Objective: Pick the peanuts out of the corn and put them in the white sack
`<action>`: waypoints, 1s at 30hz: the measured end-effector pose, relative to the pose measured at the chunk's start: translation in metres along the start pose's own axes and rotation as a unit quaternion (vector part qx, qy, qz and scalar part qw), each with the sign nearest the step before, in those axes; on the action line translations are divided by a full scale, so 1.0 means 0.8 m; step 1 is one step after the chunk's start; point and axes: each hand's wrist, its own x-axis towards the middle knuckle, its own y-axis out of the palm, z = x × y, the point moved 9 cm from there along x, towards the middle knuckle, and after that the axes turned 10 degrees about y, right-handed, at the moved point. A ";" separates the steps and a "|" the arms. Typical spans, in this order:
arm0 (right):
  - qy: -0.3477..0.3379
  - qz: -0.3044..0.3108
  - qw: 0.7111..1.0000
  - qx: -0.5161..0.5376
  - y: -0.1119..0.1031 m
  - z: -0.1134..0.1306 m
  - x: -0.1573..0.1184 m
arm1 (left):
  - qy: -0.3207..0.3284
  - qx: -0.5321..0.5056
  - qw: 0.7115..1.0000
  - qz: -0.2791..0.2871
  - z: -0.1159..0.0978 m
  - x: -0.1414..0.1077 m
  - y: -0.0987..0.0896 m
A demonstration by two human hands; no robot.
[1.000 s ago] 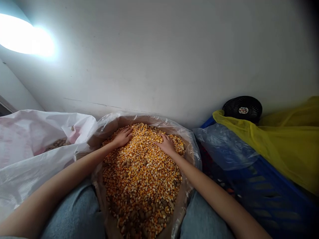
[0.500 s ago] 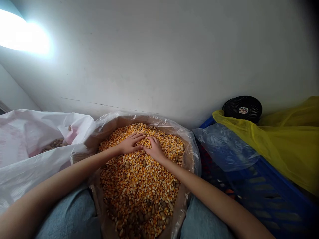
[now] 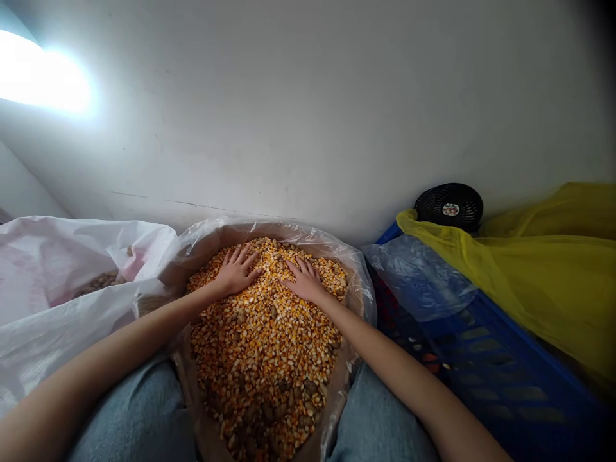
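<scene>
A heap of loose yellow-orange dried corn kernels [image 3: 264,346], mixed with brown lumps that look like peanuts in the shell, fills a sack with a clear plastic liner [image 3: 269,230]. The sack stands between my knees. My left hand [image 3: 235,271] lies on the kernels with its fingers spread. A short gap away, my right hand [image 3: 305,281] rests on them the same way. Neither hand holds anything.
A white woven sack [image 3: 72,308] with brown peanuts inside lies at the left. To the right are a blue plastic crate [image 3: 500,378], a clear bag [image 3: 416,276], a yellow plastic sheet [image 3: 524,269] and a small black fan [image 3: 450,207]. A white wall stands behind.
My hands were almost touching at the middle of the heap half a second ago and have now spread slightly apart. The view has turned a little, shifting the fan left.
</scene>
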 end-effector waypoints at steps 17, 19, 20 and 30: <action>-0.132 0.004 0.989 -0.067 0.006 0.041 -0.009 | 0.084 0.086 0.993 0.014 -0.024 0.004 0.012; -0.143 -0.009 0.988 -0.062 0.004 0.044 -0.010 | 0.105 0.078 0.991 0.033 -0.030 0.004 0.016; -0.148 -0.003 0.987 -0.064 0.006 0.045 -0.012 | 0.116 0.074 0.989 0.049 -0.033 0.003 0.019; -0.144 0.025 0.986 -0.085 0.011 0.042 -0.013 | 0.107 0.076 0.989 0.068 -0.037 0.000 0.021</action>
